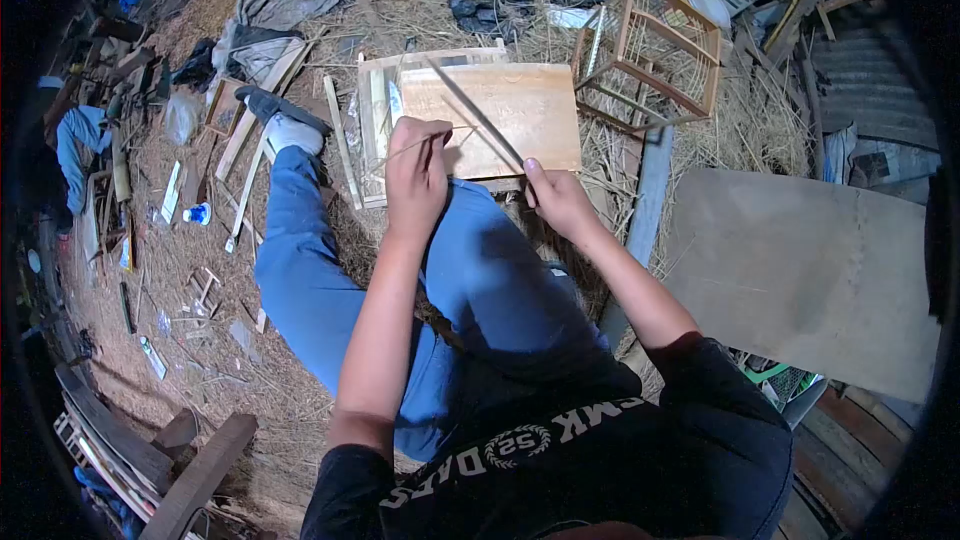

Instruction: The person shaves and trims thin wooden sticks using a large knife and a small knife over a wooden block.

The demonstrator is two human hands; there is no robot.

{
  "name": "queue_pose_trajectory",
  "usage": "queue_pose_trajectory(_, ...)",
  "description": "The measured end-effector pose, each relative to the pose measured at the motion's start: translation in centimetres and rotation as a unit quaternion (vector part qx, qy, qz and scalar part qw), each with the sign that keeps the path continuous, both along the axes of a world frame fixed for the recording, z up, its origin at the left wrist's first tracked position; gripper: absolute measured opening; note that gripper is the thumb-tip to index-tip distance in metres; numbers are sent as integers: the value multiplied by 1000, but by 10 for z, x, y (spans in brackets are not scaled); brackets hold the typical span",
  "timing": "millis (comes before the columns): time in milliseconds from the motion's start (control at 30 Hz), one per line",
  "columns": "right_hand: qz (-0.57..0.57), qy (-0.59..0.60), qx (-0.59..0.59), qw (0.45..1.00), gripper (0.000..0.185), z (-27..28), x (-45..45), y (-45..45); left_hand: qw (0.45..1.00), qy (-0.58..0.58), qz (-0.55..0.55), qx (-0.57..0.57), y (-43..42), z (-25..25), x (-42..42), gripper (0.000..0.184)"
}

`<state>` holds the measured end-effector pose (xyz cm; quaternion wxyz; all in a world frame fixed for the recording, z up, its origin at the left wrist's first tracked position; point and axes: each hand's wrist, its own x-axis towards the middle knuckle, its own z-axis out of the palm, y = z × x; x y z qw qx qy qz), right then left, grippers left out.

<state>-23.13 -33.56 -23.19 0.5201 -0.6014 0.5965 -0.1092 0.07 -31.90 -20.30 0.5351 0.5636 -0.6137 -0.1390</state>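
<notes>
The strawy floor (230, 385) bears a wooden frame (662, 88), black plastic (490, 5), a wood strip (342, 140).

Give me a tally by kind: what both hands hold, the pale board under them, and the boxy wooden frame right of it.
Long dark tool, right hand: 1
Thin stick, left hand: 1
Pale board: 1
Boxy wooden frame: 1
Total: 4

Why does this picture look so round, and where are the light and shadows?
In the head view: edges curve as through a very wide lens, with black corners; the board is brightly lit; a dark shadow falls on the trousers; the outer rim turns dim, so small things there are hard to tell.
</notes>
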Motion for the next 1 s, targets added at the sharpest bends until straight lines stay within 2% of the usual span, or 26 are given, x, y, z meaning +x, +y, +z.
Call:
queue_pose_trajectory(167, -14, -67, -75, 995, 70, -9, 0, 6, 999, 28, -25, 11, 2, 6, -2, 14)
queue_pose_trajectory(267, 15, 77, -51, 996, 72, -37, -14, 6, 999, 19, -38, 14, 5, 14, 0, 14)
queue_pose_trajectory(367, 35, 69, -51, 996, 75, -27, -14, 12, 998, 40, -49, 14, 5, 14, -1, 15)
queue_pose_trajectory(400, 53, 99, -68, 991, 75, -7, -9, 15, 998, 39, -49, 15, 7, 14, -1, 15)
queue_pose_trajectory(533, 47, 58, -114, 991, 79, -17, -14, 16, 998, 24, -60, 4, 7, 15, -1, 12)
queue_pose_trajectory(600, 33, 109, -52, 992, 81, -23, -21, 11, 998, 29, -60, -10, 9, 12, -2, 10)
queue_pose_trajectory(700, 26, 112, -59, 992, 85, -13, -22, 14, 998, 34, -51, -26, 7, 3, 1, 6)
queue_pose_trajectory(767, 17, 108, -40, 993, 83, -14, -28, 17, 997, 68, 4, -29, 10, -4, 4, 7)
queue_pose_trajectory(833, 3, 123, -47, 991, 75, -9, -33, 16, 999, 48, 23, -10, 11, -9, 15, 8)
queue_pose_trajectory(867, -16, 87, -21, 996, 65, -11, -39, 18, 975, 222, 22, -5, 10, -12, 17, 11)
queue_pose_trajectory(900, -12, 88, -31, 996, 65, 1, -41, 20, 921, 390, 18, 0, 10, -13, 21, 14)
queue_pose_trajectory(967, -106, 46, 52, 992, 66, 30, -46, 34, 912, 410, 20, 20, 18, -11, 37, 17)
queue_pose_trajectory(1000, -104, 41, 44, 993, 57, 35, -53, 35, 893, 451, 11, 6, 21, -8, 43, 18)
